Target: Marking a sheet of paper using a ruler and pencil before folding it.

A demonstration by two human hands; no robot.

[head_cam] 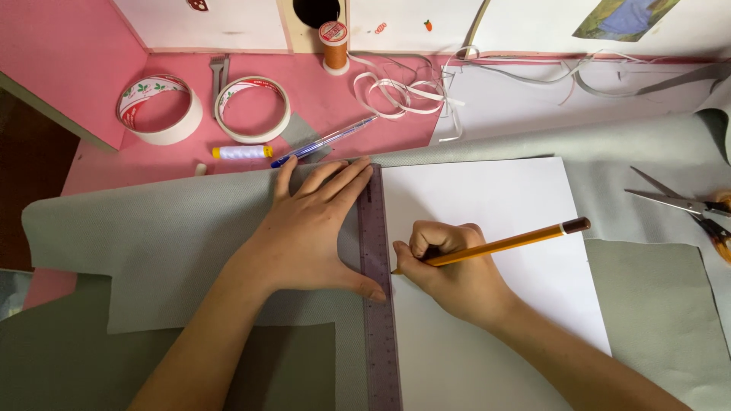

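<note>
Right hand: near edge of the table, closed on a pencil, tip at the ruler's right edge, on the white paper.
Ruler: dark, translucent, running near to far along the paper's left edge.
Left hand: flat, fingers spread, pressing the ruler and the grey fabric beside it.
Scissors: right edge, blades apart, on the fabric.
Pen, blue: just beyond the left hand.
White thread spool: left of the pen.
Two tape rolls: far left, on the pink table.
Orange spool, upright: far edge, white strips beside it.
</note>
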